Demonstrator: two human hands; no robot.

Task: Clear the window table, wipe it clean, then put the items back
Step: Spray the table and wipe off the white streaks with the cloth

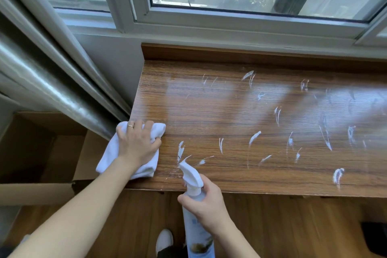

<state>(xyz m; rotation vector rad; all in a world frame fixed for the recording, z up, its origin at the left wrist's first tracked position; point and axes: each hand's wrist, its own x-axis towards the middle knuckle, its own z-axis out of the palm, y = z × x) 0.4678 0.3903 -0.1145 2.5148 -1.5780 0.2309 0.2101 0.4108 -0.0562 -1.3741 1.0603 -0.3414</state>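
Left hand [137, 144] grips a bunched white cloth [127, 153] on the wooden desk's [209, 107] left corner. Right hand [206, 205] grips a spray bottle [198, 226] at the front edge; white foam streaks [253, 137] dot the top.

Left hand [137, 142]: palm down, fingers curled over a white cloth [117, 157] at the table's [230, 111] left front corner, ring on 1 finger. Left forearm bare, running from the lower left up to that corner. Right hand [206, 203]: just off the table's front edge, wrapped round the neck of a spray bottle [196, 228]. Right forearm bare, coming in from the lower right.
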